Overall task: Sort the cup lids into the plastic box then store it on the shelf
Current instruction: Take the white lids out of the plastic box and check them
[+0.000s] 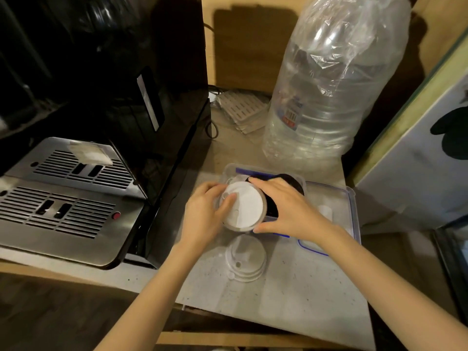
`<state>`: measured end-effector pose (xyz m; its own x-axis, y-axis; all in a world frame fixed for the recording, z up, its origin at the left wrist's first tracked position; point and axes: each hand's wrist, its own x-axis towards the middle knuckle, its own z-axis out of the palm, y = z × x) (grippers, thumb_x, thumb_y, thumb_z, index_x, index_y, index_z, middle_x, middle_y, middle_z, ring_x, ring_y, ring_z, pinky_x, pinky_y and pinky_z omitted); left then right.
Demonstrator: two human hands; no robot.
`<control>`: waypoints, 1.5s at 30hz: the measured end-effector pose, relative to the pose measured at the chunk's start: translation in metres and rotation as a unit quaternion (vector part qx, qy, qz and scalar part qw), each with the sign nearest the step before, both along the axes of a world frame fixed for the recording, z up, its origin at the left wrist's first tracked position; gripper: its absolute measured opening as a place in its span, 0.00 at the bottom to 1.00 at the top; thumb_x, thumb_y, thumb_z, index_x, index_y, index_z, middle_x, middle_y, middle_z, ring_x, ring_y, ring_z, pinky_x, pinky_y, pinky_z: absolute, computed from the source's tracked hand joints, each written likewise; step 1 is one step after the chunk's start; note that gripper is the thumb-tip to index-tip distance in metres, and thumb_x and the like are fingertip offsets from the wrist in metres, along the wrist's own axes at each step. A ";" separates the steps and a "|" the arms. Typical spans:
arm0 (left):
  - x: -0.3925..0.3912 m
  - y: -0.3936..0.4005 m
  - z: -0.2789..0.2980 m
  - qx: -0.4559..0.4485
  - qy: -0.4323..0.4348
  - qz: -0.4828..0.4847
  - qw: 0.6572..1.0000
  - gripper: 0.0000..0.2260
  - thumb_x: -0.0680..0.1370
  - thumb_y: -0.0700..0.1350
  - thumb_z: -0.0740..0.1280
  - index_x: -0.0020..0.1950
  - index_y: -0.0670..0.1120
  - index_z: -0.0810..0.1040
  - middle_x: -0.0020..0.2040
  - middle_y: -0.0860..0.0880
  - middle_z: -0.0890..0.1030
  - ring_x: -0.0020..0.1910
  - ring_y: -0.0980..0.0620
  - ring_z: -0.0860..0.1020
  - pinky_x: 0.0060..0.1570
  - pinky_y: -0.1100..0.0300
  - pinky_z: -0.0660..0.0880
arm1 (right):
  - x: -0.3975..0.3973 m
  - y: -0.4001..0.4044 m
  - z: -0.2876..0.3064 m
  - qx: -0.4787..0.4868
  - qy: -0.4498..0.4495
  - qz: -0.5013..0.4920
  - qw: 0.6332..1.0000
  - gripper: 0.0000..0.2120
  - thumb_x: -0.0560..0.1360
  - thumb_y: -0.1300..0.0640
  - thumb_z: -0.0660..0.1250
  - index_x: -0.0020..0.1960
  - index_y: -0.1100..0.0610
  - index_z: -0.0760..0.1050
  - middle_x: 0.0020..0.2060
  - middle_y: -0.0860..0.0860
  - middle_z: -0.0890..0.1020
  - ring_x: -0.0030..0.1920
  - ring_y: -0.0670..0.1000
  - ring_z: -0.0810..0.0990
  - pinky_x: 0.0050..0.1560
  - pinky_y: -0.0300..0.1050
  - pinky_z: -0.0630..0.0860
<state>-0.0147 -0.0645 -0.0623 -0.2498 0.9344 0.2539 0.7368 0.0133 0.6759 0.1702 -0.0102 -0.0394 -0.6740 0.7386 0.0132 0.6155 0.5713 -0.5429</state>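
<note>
A clear plastic box [234, 168] with a blue seal sits on the speckled counter. Both hands hold a stack of white cup lids [247, 207] over its left half. My left hand [205, 214] grips the stack's left side with the thumb on top. My right hand [286, 206] wraps the right side and covers black lids [291, 182] that lie in the box. Two or three more white lids [244, 259] lie stacked on the counter just in front of the box. The box's clear cover [350, 214] with a blue rim lies to the right.
A black coffee machine with a steel drip tray [65, 196] fills the left. A big plastic water bottle [326, 97] wrapped in a clear bag stands behind the box. Packets [243, 110] lie at the back. A white panel [415, 158] stands right.
</note>
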 end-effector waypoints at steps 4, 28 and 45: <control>0.001 -0.028 -0.016 -0.044 -0.007 -0.033 0.998 0.14 0.74 0.52 0.67 0.55 0.45 0.80 0.52 0.47 0.79 0.44 0.54 0.75 0.41 0.65 0.72 | 0.009 -0.025 -0.020 -0.088 -0.010 -0.015 0.996 0.42 0.61 0.46 0.77 0.68 0.43 0.58 0.62 0.47 0.72 0.62 0.47 0.70 0.63 0.49 0.71; 0.032 -0.054 -0.071 -0.199 0.080 0.030 0.976 0.20 0.74 0.58 0.64 0.61 0.48 0.74 0.55 0.48 0.81 0.52 0.51 0.78 0.52 0.54 0.77 | 0.004 -0.066 -0.081 -0.163 -0.070 -0.082 0.981 0.48 0.63 0.42 0.73 0.74 0.49 0.51 0.70 0.49 0.63 0.70 0.51 0.61 0.68 0.52 0.66; 0.045 0.039 0.000 -0.082 0.068 -0.077 0.991 0.22 0.72 0.49 0.70 0.64 0.48 0.71 0.64 0.48 0.73 0.62 0.50 0.70 0.58 0.56 0.70 | 0.043 0.007 -0.011 0.030 0.067 -0.202 0.977 0.24 0.68 0.52 0.73 0.62 0.53 0.71 0.56 0.50 0.77 0.58 0.50 0.72 0.55 0.44 0.71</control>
<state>0.0305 -0.0253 -0.0625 -0.0751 0.9903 0.1170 0.8223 -0.0049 0.5690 0.2128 -0.0031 -0.0507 -0.3172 0.9391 0.1325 0.7223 0.3297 -0.6079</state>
